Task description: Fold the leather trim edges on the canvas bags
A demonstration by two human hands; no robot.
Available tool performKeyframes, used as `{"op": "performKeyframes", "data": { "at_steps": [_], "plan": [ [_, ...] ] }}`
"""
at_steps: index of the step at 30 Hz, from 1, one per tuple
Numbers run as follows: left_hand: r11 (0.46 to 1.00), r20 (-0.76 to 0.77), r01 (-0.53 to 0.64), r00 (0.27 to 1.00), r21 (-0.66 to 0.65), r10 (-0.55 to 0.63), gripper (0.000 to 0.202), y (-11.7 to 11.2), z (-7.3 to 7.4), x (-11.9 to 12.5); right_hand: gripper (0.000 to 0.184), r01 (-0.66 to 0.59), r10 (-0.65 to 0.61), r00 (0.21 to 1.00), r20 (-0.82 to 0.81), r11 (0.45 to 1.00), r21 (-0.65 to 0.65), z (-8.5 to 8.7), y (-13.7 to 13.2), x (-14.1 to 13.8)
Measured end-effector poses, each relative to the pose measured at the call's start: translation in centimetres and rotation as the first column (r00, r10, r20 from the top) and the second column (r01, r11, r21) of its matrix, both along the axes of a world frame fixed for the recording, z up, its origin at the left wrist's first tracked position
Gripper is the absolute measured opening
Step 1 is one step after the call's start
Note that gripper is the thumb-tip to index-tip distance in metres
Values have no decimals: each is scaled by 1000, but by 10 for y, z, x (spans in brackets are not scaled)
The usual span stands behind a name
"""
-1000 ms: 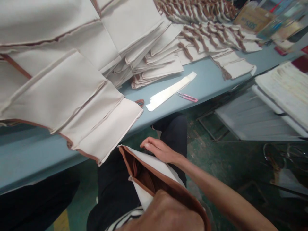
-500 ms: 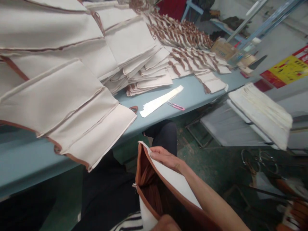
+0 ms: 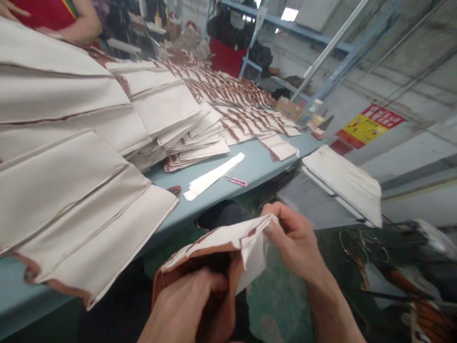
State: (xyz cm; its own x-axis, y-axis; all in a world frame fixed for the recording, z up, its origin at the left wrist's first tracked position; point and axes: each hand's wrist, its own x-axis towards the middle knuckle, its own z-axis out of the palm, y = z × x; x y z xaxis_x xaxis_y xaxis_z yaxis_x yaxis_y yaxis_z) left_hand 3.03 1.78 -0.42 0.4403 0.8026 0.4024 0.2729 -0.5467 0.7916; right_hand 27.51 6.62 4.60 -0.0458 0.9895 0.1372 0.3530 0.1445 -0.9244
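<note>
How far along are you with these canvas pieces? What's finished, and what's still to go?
Finished-looking: brown-edged cream pieces lie in stacks and long rows along the blue table. In hand: one cream piece with a brown lining, gripped by the left hand and pinched by the right hand. Left: perhaps the pale stack at right, which shows no brown edge, though I can't confirm it awaits work.

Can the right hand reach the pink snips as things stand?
Probably yes: nothing stands between the right hand and the pink snips, though it grips the brown-edged canvas bag now.
</note>
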Motion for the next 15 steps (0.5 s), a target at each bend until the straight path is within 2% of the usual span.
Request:
{"op": "performKeyframes", "data": {
  "at_steps": [2, 4, 7, 11, 13, 15],
  "plan": [
    [992, 1, -98, 995, -81, 99, 29, 3, 9, -7, 32, -64, 14, 970, 242, 978, 198, 12, -13, -6],
    [979, 9, -169, 985, -115, 171, 32, 5, 17, -12, 23, -162, -19, 899, 437, 914, 373, 18, -24, -10],
    [978, 37, -165, 985, -126, 171, 26, 9, 26, -12, 12, -291, -90, 804, 587, 802, 521, 25, -30, -8],
    [987, 111, -118, 985, -107, 130, 30, 20, 36, -2, 8, -396, -191, 679, 709, 717, 573, 50, -29, 8],
    [986, 166, -122, 976, -112, 140, 32, 22, 39, 2, 6, -422, -232, 623, 747, 704, 571, 64, -30, 14],
    [977, 195, -132, 967, -166, 164, 35, 21, 38, 3, 10, -432, -198, 617, 761, 724, 538, 70, -33, 14]
  ]
}}
